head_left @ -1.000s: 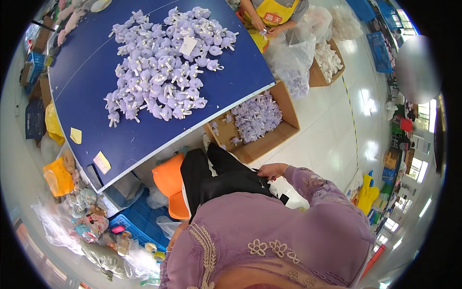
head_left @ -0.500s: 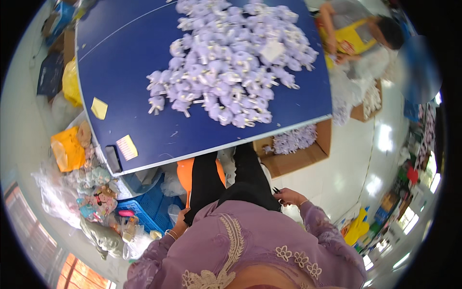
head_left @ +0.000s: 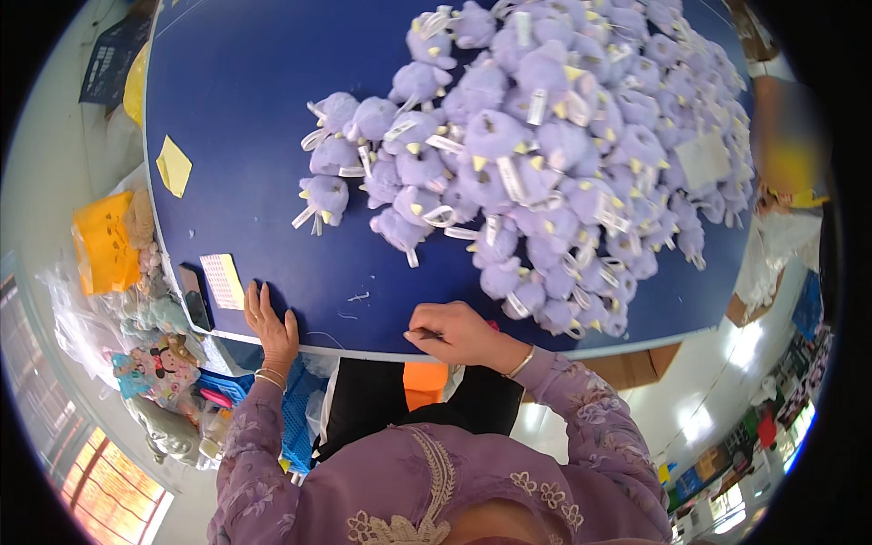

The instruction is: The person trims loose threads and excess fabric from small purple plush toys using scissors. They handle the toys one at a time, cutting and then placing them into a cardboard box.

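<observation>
A large heap of small lilac plush toys [head_left: 495, 136] with pale yellow points and white loops and tags covers the far right of the blue table [head_left: 254, 163]. My left hand [head_left: 271, 327] lies flat at the table's near edge, fingers stretched out, beside a pink and yellow slip of paper [head_left: 222, 282]. Closed at the near edge, my right hand [head_left: 459, 332] grips a small dark pointed tool [head_left: 423, 334]; most of it is hidden in the fist. A bit of red shows by that hand. Neither hand touches a toy.
A dark phone [head_left: 194, 298] lies at the table's left edge, with a yellow note [head_left: 173, 167] farther back. White paper [head_left: 702, 161] rests on the heap. Beneath the table's near right side stands a cardboard box [head_left: 627, 368]. Bags and a blue crate [head_left: 298, 418] crowd the left floor.
Both my hands have risen from beside my legs to the table's near edge. My body is closer to the table, and the heap appears larger and farther right.
</observation>
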`<state>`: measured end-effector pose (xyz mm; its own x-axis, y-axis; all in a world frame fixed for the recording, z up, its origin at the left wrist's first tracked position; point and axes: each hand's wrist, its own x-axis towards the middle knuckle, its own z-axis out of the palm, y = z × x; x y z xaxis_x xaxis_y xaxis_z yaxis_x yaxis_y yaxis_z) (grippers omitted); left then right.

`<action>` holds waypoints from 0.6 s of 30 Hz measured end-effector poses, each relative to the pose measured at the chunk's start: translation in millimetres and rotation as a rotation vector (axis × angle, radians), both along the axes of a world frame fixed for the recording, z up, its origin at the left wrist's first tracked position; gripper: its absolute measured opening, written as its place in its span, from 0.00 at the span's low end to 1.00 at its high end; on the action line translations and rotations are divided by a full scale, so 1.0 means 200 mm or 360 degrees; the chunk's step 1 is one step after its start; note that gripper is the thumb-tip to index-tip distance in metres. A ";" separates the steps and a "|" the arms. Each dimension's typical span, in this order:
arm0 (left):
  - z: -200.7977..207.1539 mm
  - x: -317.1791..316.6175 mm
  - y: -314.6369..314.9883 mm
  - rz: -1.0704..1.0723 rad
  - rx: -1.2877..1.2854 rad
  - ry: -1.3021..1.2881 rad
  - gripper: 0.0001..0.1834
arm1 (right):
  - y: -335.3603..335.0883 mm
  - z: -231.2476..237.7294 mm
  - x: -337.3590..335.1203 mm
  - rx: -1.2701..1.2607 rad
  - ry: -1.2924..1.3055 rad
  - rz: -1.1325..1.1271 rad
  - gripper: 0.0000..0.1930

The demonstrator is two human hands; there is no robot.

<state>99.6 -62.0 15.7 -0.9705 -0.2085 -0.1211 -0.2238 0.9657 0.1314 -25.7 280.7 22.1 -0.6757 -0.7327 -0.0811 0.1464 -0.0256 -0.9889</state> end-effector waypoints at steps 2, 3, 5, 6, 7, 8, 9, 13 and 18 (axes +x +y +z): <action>-0.08 0.03 -0.03 -0.0034 0.0008 0.0043 0.34 | -0.08 -0.10 -0.01 0.0003 0.0095 0.0049 0.07; -0.08 0.04 -0.04 -0.0052 0.0006 0.0066 0.35 | -0.10 -0.11 0.01 0.0002 0.0131 0.0077 0.06; -0.09 0.06 -0.05 -0.0022 -0.0003 0.0026 0.36 | -0.14 -0.12 0.05 -0.0058 0.0149 0.0105 0.05; -0.09 0.06 -0.05 -0.0009 0.0002 0.0020 0.36 | -0.14 -0.11 0.07 -0.0041 0.0080 0.0166 0.05; -0.09 0.08 -0.05 0.0006 0.0035 0.0038 0.36 | -0.14 -0.11 0.09 -0.0031 0.0064 0.0208 0.05; -0.09 0.09 -0.05 0.0000 0.0054 0.0029 0.36 | -0.13 -0.12 0.11 -0.0005 0.0055 0.0233 0.06; -0.09 0.09 -0.05 -0.0008 0.0074 0.0027 0.35 | -0.13 -0.12 0.12 0.0033 0.0086 0.0208 0.05; -0.07 0.12 -0.06 -0.0106 0.0165 0.0220 0.32 | -0.17 -0.14 0.18 0.0208 0.0201 0.0122 0.07; -0.07 0.15 -0.09 -0.0373 0.0408 0.0583 0.22 | -0.26 -0.10 0.26 0.0346 0.0344 -0.0274 0.14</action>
